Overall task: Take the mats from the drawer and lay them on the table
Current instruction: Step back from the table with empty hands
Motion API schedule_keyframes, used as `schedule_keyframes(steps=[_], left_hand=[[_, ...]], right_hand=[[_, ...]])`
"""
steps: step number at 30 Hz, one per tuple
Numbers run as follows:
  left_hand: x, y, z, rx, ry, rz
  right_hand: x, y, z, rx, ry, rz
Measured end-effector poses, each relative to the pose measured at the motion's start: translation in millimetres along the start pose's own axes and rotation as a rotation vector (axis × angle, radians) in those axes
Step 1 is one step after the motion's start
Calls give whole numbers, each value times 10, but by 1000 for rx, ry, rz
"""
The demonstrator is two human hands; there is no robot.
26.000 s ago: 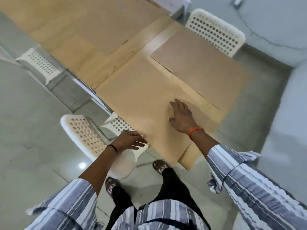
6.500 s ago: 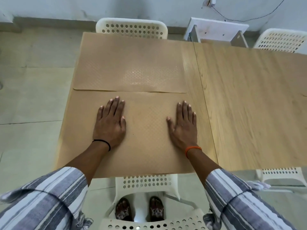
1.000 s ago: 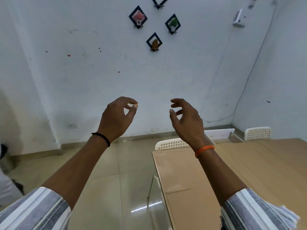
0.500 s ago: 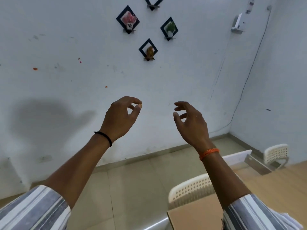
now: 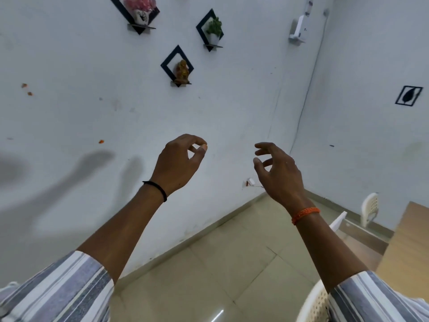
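Both of my hands are raised in the air in front of a white wall. My left hand [image 5: 178, 162] has loosely curled fingers, thumb near the fingertips, and holds nothing. My right hand [image 5: 278, 170] also hangs with relaxed, curled fingers and is empty. Only a strip of the wooden table [image 5: 408, 242] shows at the right edge. No mat and no drawer are in view.
A white perforated chair [image 5: 313, 303] is at the bottom right, another white chair [image 5: 370, 209] stands by the far wall. Diamond-shaped wall shelves [image 5: 177, 66] hang above. Tiled floor [image 5: 220, 275] lies below my arms.
My view has swung left and up, so the table with the mats has slid out at the right. Both hands stay raised and empty, a little further apart.
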State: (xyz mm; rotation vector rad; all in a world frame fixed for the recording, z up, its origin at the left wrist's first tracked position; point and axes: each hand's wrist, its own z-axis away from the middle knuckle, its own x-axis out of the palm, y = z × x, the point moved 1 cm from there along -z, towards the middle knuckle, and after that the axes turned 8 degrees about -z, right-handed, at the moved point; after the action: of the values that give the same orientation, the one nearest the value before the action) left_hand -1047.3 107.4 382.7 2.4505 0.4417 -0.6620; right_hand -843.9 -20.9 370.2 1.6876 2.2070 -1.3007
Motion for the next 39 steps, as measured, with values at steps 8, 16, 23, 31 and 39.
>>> schedule_keyframes(steps=[8,16,23,31,39], left_hand=[[791,-657,-1085,152,-87,162],[2225,-1079,-2137,238,-192,312],[3552,-915,-3197,334,-327,443],[5128,-468,-4020,419,-479,681],[6759,230,-4487,598,-681,889]], right_hand=[[489,312,-795,125,140,131],[863,1317,-1659,198,266,252],[880,2280,-2573,312,385,322],[544,3257,-3213,476,513,481],[199,4242,-3514,658,694,685]])
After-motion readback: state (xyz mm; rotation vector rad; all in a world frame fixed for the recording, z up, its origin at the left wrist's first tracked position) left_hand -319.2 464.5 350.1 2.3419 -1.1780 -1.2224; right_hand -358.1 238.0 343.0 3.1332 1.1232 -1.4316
